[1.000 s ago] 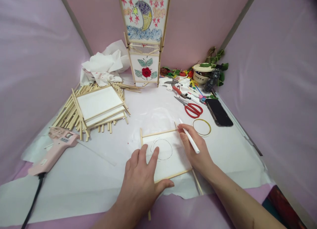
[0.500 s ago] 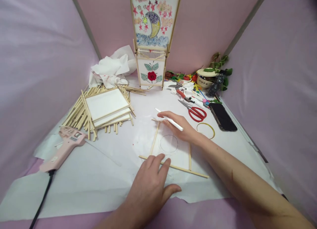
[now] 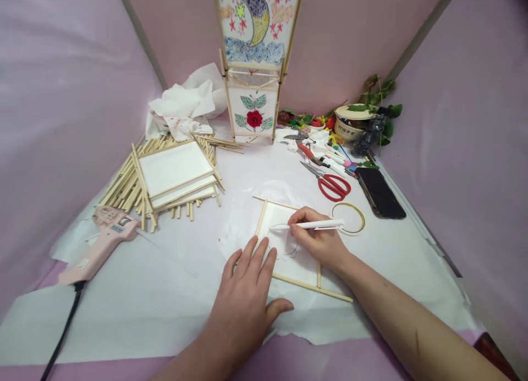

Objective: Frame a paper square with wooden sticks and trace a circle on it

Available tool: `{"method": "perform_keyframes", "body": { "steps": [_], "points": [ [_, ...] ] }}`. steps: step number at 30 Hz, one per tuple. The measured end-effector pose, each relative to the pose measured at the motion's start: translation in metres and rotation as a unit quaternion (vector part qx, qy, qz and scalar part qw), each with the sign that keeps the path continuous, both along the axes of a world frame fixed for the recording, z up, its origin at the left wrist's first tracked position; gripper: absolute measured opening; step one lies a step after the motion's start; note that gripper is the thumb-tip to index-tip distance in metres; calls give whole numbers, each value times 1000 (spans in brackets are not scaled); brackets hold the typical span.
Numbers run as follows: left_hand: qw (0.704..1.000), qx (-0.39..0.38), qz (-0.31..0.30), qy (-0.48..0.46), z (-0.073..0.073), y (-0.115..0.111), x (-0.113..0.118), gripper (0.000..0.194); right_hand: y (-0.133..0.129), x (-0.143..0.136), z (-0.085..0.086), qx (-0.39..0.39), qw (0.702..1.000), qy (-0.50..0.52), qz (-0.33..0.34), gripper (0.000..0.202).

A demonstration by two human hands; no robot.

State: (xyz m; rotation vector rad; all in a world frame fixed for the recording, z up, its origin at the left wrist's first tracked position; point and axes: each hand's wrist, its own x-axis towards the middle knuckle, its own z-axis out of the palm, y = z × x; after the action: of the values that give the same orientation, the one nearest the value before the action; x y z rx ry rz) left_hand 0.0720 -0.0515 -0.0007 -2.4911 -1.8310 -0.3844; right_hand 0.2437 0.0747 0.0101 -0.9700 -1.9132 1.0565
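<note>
A white pen (image 3: 319,225) is pinched in my right hand (image 3: 319,243), its tip at the left side of a thin circle drawn on a white paper panel (image 3: 295,268). My right hand covers part of that circle. Thin wooden sticks form a frame (image 3: 311,286) around the panel, lying flat on the table. My left hand (image 3: 247,290) rests with fingers spread across the frame's lower left corner, fingertips on the paper's edge. A yellow ring (image 3: 363,220) lies just beyond my right hand.
To the left lie a pink glue gun (image 3: 101,243), stacked framed panels (image 3: 175,169) and loose sticks (image 3: 119,188). A decorated lantern-like frame (image 3: 254,109) stands behind. Red-handled scissors (image 3: 334,187), pliers (image 3: 309,154), a phone (image 3: 380,193) and a lidded bowl (image 3: 350,129) are at right.
My right hand has come down and right, swinging the pen tip from above the frame onto the circle. My left hand has shifted slightly up and left over the frame's corner.
</note>
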Motion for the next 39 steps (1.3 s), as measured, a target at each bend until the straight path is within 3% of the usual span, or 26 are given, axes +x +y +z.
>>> {"method": "perform_keyframes", "body": {
  "steps": [39],
  "points": [
    [1000,7,1,3,2,0,1,71,0,-1,0,25,998,-55,-6,7]
  ]
}}
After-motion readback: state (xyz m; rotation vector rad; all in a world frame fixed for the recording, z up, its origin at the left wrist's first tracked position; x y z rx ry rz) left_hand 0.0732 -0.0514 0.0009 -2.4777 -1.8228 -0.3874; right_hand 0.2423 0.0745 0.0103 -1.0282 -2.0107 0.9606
